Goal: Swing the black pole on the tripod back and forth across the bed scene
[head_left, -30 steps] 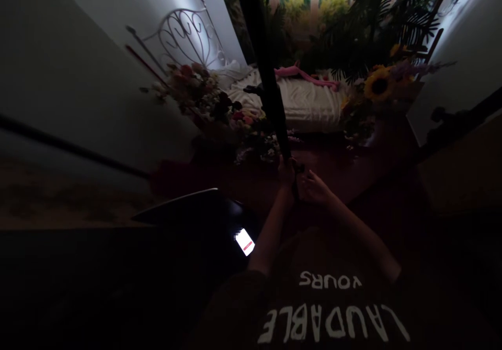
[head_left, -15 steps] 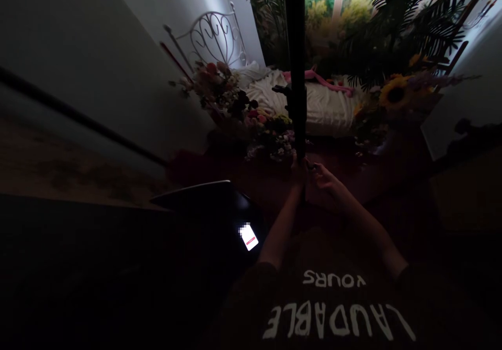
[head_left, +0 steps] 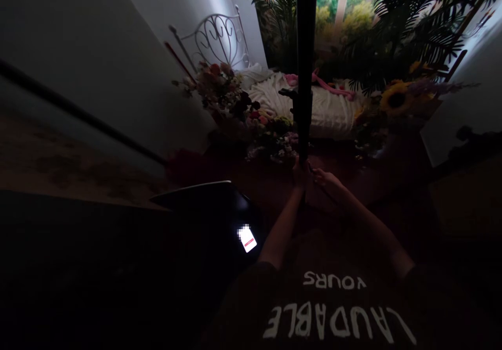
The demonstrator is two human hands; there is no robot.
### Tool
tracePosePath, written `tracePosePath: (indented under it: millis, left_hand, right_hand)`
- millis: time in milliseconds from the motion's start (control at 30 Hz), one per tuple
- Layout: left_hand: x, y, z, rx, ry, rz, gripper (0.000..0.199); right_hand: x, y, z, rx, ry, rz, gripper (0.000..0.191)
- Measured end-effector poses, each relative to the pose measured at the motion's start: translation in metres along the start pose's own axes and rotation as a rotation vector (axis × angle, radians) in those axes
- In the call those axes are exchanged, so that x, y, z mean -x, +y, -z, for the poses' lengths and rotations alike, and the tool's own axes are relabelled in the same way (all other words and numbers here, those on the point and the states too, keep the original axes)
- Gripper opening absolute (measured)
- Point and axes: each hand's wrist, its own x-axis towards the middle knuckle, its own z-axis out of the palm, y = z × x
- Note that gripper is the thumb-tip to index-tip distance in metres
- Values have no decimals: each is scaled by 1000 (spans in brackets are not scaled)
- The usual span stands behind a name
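A thick black pole (head_left: 306, 52) stands upright in front of me, with a dark clamp or lever (head_left: 289, 93) jutting left from its middle. Low on this pole, my left hand (head_left: 300, 173) is wrapped round it. Just to the right, my right hand (head_left: 327, 181) is closed, its fingertips pinched at a small dark part beside the pole. Shadow hides what that part is, and a thin dark line runs down below these fingers.
A bed (head_left: 333, 110) with white bedding and a metal headboard (head_left: 219, 38) stands beyond the pole. Flowers (head_left: 219, 86) and a sunflower (head_left: 394, 96) flank it. Palm leaves (head_left: 400, 20) hang behind. A lit phone screen (head_left: 248, 239) lies on a dark surface at left.
The pole and bed have shifted slightly right in view. My right hand has dropped a little and its fingers have curled in; my left hand keeps its hold.
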Motion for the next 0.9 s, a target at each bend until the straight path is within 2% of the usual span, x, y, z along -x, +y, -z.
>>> tracePosePath:
  millis: [67,167,267,400,533,600,667,733,800,900]
  left_hand:
    - [0,1,1,4,3,9,34]
    - [0,1,3,19,1,6,32]
    - [1,0,4,38,3,-2,33]
    - [2,0,5,18,8,9,39]
    - [-1,1,3,-32,20,40,45]
    - [-1,3,3,-44,22,43,45]
    - [1,5,4,-43,10,31,43]
    - [2,8,5,-46,3,18,43]
    - [4,11,6,-53,16,20,43]
    - [4,13,6,-49,31,33,42]
  right_hand:
    - [1,2,3,215,78,114,21]
    - [7,1,7,617,191,416,19]
    - [12,-3,8,838,229,583,26]
    - [8,-20,0,802,243,730,31]
    - [-6,-68,-23,732,117,1025,84]
    - [-12,-101,-42,767,81,1190,94]
    - [-19,-129,-64,811,68,1287,96]
    - [-26,-148,-84,849,91,1339,90]
    - [-35,-156,-99,871,134,1349,80]
    - [-42,-155,-107,841,195,1312,66]
